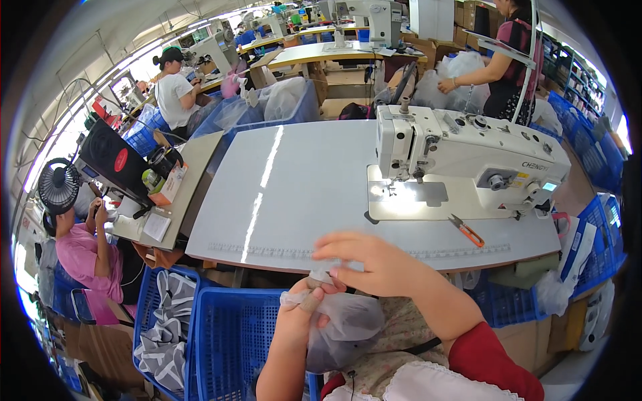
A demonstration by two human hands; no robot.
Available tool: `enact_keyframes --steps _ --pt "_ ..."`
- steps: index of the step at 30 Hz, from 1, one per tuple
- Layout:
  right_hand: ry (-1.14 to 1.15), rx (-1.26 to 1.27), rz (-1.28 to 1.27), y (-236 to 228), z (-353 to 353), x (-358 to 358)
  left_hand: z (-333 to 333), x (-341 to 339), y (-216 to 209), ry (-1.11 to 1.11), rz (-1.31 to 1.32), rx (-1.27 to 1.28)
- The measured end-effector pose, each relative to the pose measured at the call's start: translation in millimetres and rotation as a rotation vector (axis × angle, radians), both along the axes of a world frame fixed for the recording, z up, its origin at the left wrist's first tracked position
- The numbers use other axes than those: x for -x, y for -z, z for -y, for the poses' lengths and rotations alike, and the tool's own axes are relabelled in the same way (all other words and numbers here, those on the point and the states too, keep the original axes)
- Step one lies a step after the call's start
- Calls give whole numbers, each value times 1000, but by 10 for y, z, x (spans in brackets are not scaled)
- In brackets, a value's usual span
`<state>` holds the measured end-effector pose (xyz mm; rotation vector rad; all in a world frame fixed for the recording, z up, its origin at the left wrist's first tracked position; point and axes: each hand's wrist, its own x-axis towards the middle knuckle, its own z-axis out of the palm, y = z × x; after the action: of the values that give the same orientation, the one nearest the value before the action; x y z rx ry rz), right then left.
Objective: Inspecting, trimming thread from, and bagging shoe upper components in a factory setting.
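Observation:
Just in front of the table's near edge, my left hand (311,302) is closed round the gathered neck of a translucent plastic bag (344,327). Something greyish shows through the bag, too hazy to name. A strip of tan tape or bandage wraps one finger of that hand. My right hand (364,260) hovers over the bunched top of the bag, fingers stretched out and apart, slightly blurred. The bag's body hangs against my lap, beside the right forearm.
A white sewing machine (468,157) stands on the grey table (281,180), orange-handled thread snips (467,230) near it. A blue basket (244,334) sits at my left, beside a blue bin of grey fabric pieces (170,327). Co-workers sit left and stand at far right.

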<state>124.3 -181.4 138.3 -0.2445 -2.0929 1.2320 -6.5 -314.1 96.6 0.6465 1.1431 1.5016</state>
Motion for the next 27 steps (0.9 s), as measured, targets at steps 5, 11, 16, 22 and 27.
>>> enact_keyframes --steps 5,11,16,22,27 --pt "-128 143 260 44 -12 -47 22 83 62 115 146 -79" --pt "1 -472 9 76 225 -63 -66 94 48 -170 205 -188" --pt "-137 -555 41 220 184 -152 12 151 53 -43 104 -156" --pt "-287 355 200 429 131 -29 -1 120 25 128 -26 -200" --pt "-240 444 313 527 178 46 -2 205 58 84 -209 -162"
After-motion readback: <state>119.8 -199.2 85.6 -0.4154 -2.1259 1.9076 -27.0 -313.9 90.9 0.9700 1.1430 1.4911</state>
